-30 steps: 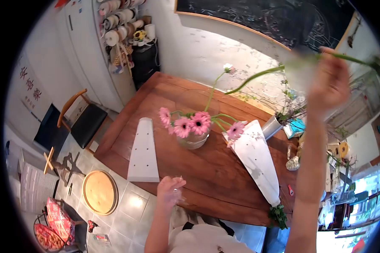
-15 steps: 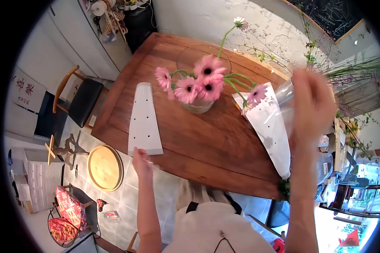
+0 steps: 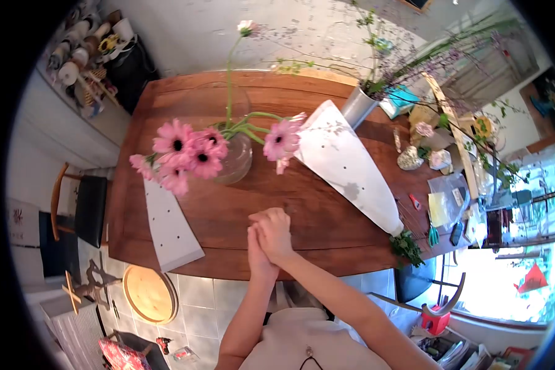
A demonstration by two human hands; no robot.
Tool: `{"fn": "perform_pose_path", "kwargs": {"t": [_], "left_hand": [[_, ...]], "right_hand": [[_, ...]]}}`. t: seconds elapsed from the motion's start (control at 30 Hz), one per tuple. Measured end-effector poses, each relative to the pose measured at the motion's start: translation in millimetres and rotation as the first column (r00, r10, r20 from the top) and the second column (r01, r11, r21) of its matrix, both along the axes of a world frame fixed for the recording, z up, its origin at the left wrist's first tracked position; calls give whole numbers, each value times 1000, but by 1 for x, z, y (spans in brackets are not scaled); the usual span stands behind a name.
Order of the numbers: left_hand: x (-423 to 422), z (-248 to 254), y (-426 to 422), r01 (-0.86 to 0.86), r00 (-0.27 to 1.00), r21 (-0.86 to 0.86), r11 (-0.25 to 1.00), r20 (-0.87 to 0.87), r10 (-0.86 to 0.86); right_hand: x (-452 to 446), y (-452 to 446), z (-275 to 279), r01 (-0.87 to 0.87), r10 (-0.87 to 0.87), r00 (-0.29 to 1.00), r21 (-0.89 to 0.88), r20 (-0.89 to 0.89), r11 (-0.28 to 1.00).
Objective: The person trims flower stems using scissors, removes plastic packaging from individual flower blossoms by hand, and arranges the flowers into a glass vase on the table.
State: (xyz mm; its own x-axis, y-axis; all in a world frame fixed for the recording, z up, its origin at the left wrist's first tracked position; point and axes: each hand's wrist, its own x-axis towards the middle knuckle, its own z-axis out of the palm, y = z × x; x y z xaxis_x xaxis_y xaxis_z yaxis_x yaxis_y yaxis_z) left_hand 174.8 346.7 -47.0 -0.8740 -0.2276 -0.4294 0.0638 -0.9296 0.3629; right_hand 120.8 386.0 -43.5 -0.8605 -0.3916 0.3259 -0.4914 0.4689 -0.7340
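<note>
My left hand [image 3: 259,258] and my right hand [image 3: 274,232] are pressed together above the front part of the wooden table [image 3: 271,197]. The right hand folds over the left, and both are closed. Anything between the palms is hidden. Beyond them, to the left, several pink gerberas [image 3: 191,151] lean out of a round clear glass vase [image 3: 235,161]. A white dotted paper sleeve [image 3: 174,231] lies to the left of my hands. On the right lies a white wrapped cone [image 3: 351,169], with green leaves [image 3: 407,248] sticking out at its narrow end.
A metal vase [image 3: 359,106] with thin branches stands at the back right. Green-handled scissors [image 3: 433,235], a red-handled tool [image 3: 415,201] and a plastic bag [image 3: 453,191] lie along the right side. A round wooden tray [image 3: 149,295] is on the floor, left. A black-seated chair [image 3: 91,209] stands beyond.
My right hand has come down and left from above the wrapped cone, and my left hand has moved right from the dotted sleeve. They have met. The view has shifted right.
</note>
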Motion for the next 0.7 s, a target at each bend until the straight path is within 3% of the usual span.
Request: {"fn": "perform_pose_path", "kwargs": {"t": [0.1, 0.2, 0.33, 0.43, 0.5, 0.53, 0.57, 0.6, 0.67, 0.7], "left_hand": [[0, -10, -5, -36, 999, 17, 999, 33, 35], [4, -19, -10, -96, 992, 21, 995, 85, 93], [9, -58, -20, -180, 976, -3, 984, 127, 179], [16, -84, -37, -269, 927, 13, 963, 276, 255], [28, -89, -60, -267, 892, 54, 962, 392, 225], [31, -89, -77, -351, 854, 19, 936, 417, 312], [35, -88, -98, -432, 807, -20, 902, 438, 396], [42, -87, -122, -511, 750, -64, 857, 454, 481], [72, -105, -180, -537, 710, -190, 822, 426, 562], [87, -116, -212, -495, 684, -335, 802, 419, 597]], "right_hand": [[0, -3, -4, 13, -19, 986, -33, -167, 999], [1, -9, -16, -62, 85, 986, 161, -140, 985], [15, -20, -43, -35, 35, 999, 230, 2, 973], [21, -23, -97, -246, 271, 900, -116, 342, 962], [0, -12, -112, 0, 248, 721, -359, 647, 933], [-14, -4, -103, 112, -62, 806, -50, 588, 992], [-30, 8, -106, 171, -247, 916, 250, 316, 953], [-41, 29, -144, 255, -283, 956, 259, 77, 932], [-59, 53, -160, 250, -234, 968, 425, -91, 870], [-63, 56, -158, 192, -197, 980, 489, -42, 851]]}}
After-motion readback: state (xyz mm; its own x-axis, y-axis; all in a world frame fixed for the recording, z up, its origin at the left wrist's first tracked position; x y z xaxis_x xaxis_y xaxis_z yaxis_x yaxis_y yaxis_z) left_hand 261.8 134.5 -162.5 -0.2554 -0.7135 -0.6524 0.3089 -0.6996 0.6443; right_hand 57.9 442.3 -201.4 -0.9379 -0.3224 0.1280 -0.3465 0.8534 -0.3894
